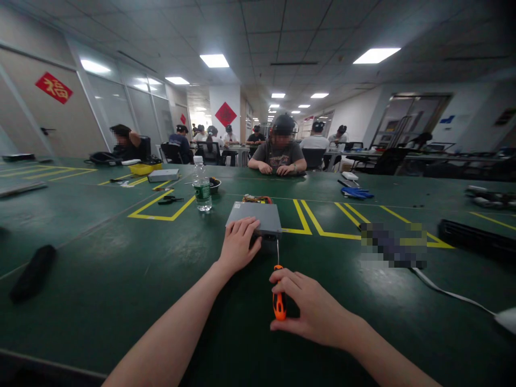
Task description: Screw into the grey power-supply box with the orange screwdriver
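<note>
A grey metal computer power supply unit (258, 216) lies on the green table in front of me, with a bundle of coloured cables (256, 199) at its far side. My left hand (241, 244) grips its near left part, fingers over the top and thumb at the front edge. In my right hand (304, 301) is an orange and black screwdriver (279, 306), its handle between fingers and thumb. The screwdriver's thin shaft points away from me, its tip at the unit's near right corner. Whether the tip sits in a screw is too small to tell.
A water bottle (202, 188) stands left of the unit, before a dark bowl (215, 185). Black objects lie at left (33, 273) and right (475, 239). Blue gloves (357, 192) and a yellow tray (145, 168) are farther off. A person (280, 148) sits opposite.
</note>
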Tool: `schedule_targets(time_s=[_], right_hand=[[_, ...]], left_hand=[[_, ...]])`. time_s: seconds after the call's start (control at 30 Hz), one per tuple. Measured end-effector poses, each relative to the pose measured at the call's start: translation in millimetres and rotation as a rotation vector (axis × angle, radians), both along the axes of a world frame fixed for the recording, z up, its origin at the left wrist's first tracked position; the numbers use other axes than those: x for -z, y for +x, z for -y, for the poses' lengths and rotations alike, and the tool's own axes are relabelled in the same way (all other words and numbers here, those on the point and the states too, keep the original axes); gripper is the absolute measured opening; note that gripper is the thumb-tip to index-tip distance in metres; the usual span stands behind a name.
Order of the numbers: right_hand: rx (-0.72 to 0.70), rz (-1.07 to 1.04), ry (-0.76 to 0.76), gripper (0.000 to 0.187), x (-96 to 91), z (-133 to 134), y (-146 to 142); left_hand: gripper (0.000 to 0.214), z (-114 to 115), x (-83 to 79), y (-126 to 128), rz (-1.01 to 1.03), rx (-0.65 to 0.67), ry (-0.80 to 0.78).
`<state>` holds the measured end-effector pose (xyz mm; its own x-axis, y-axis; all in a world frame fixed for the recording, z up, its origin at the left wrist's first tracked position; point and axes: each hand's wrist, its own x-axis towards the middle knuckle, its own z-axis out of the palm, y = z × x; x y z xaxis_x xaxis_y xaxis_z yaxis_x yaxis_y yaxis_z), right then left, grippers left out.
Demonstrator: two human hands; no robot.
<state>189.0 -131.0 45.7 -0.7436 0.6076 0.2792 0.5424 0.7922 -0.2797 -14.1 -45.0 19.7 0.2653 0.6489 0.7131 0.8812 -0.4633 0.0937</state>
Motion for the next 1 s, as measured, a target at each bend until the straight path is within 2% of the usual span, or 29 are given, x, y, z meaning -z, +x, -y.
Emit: schedule_targets(time_s=[0.2, 0.37, 0.53, 0.6, 0.83, 1.0], right_hand=[[-0.023, -0.002, 0.030, 0.040, -10.4, 6.5, -2.0], [-0.036, 0.050, 0.096, 0.040, -6.2, 4.6, -4.8], [0.038, -0.033, 0.002, 0.044, -8.1, 4.8, -3.0], [0.023, -0.054, -0.018, 0.042, -10.6, 6.6, -1.1], [-0.070, 0.004, 0.111, 0.038, -7.3, 5.9, 2.3], [-0.061, -0.026, 0.105, 0.039, -4.1, 4.0, 1.6]], left_hand=[[0.036, 2.5, -1.8, -0.4, 0.001, 0.007, 0.012], [0.037, 3.4, -2.8, -0.8, -0.006, 0.003, 0.019], [0.037, 2.9, -2.6, -0.8, -0.007, -0.003, 0.025], [0.036, 2.9, -2.5, -0.9, -0.007, -0.002, 0.026], [0.036, 3.3, -3.2, -0.3, -0.004, -0.005, 0.025], [0.036, 4.0, -4.4, 0.2, 0.008, 0.003, 0.016]])
